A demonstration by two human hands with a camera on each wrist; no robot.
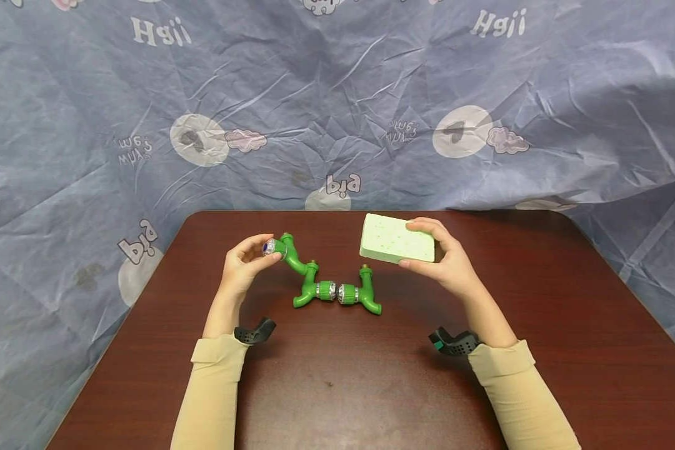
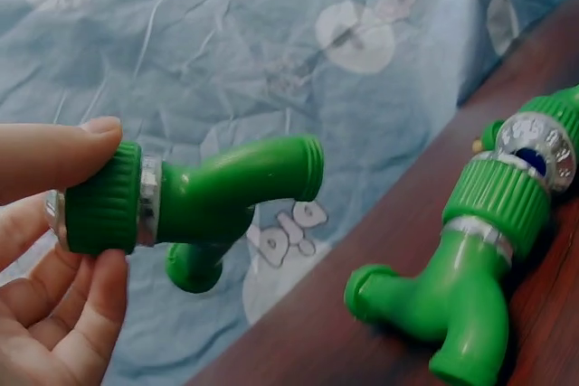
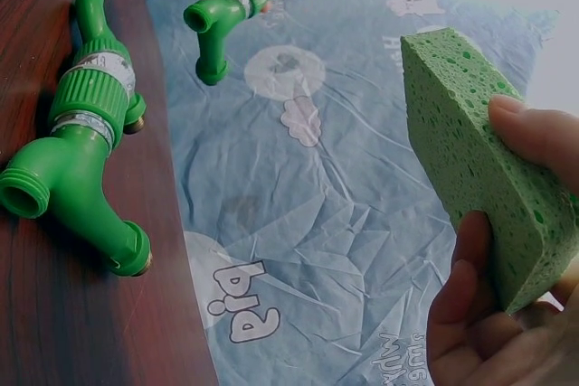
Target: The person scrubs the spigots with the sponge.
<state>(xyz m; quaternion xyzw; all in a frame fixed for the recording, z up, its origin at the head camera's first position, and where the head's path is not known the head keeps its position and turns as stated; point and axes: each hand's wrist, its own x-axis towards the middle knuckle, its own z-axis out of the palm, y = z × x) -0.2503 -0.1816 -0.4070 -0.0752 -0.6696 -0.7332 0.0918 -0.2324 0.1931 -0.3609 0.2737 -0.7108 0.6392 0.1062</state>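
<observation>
My left hand (image 1: 242, 265) pinches a green faucet (image 2: 226, 183) by its ribbed knob between thumb and fingers, lifted over the table. The faucet's spout and inlet point away from the palm in the left wrist view. In my right hand (image 1: 441, 253) is a light green sponge (image 1: 396, 239), a thick porous block gripped at its right end by thumb and fingers. Between the hands, two more green faucets lie on the table, the left one (image 1: 309, 289) and the right one (image 1: 368, 294), their silver-capped knobs facing each other end to end.
The dark brown table (image 1: 337, 381) reaches back to a wrinkled blue-grey printed cloth (image 1: 337, 112) hanging behind it. Black wrist bands (image 1: 454, 342) with camera mounts stick out inward from both forearms.
</observation>
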